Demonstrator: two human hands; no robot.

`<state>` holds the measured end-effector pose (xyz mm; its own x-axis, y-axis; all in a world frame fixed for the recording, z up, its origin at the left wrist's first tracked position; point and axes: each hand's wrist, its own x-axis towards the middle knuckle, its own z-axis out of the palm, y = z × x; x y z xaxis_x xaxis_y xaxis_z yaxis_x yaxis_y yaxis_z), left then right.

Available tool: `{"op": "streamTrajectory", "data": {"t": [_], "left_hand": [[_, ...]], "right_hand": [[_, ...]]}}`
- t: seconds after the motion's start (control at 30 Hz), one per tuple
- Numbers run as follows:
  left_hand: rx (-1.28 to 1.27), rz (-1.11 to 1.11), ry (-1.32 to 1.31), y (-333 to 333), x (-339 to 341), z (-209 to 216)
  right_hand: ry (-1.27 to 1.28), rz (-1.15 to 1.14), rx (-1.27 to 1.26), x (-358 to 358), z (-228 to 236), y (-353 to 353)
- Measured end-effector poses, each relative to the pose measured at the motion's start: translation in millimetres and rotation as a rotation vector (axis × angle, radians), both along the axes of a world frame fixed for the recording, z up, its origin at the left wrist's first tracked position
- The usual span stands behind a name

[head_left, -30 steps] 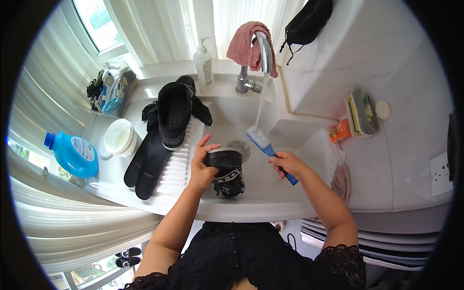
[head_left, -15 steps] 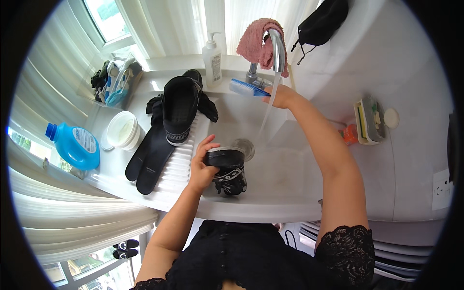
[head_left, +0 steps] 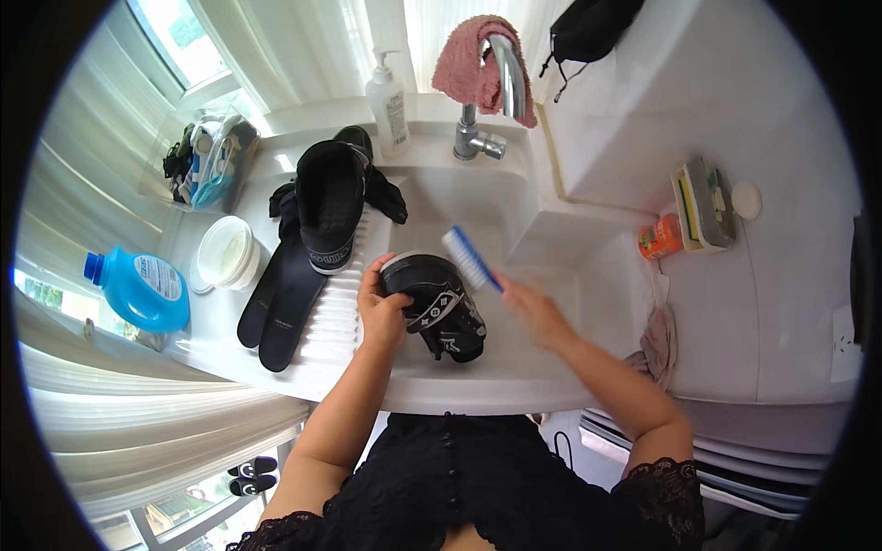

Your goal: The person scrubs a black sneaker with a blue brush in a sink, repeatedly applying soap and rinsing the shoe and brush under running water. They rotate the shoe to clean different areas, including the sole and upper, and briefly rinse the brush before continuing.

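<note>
My left hand (head_left: 381,308) grips a black shoe (head_left: 439,305) with white markings, held on its side over the white sink (head_left: 478,197). My right hand (head_left: 533,310), blurred, holds a blue scrub brush (head_left: 470,258) with white bristles just above the shoe's heel end. A second black shoe (head_left: 329,204) lies sole up on the ribbed washboard (head_left: 338,308) at the left, with two black insoles (head_left: 283,298) beside it. No water shows under the chrome tap (head_left: 501,83).
A pink cloth (head_left: 470,60) drapes over the tap. A white pump bottle (head_left: 388,92) stands behind the sink. A blue detergent bottle (head_left: 138,289) and white tub (head_left: 225,253) sit at left. An orange container (head_left: 660,237) and sponge holder (head_left: 703,202) sit right.
My right hand went up to the tap with the brush, then came back down to the shoe. The running water has stopped. My left hand kept its hold on the shoe.
</note>
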<state>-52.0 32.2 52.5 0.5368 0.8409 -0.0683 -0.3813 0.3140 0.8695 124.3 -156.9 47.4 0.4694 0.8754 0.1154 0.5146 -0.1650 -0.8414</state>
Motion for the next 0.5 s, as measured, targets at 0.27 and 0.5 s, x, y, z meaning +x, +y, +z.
{"op": "streamTrajectory", "data": {"t": [0.27, 0.5], "left_hand": [[-0.004, 0.084, 0.028, 14.8, 14.8, -9.3], [-0.011, 0.079, 0.072, 20.4, 24.2, -6.8]], "right_hand": [[-0.072, -0.057, -0.293, -45.6, 25.3, -11.9], [0.002, -0.119, -0.267, -48.7, 8.7, -8.2]]}}
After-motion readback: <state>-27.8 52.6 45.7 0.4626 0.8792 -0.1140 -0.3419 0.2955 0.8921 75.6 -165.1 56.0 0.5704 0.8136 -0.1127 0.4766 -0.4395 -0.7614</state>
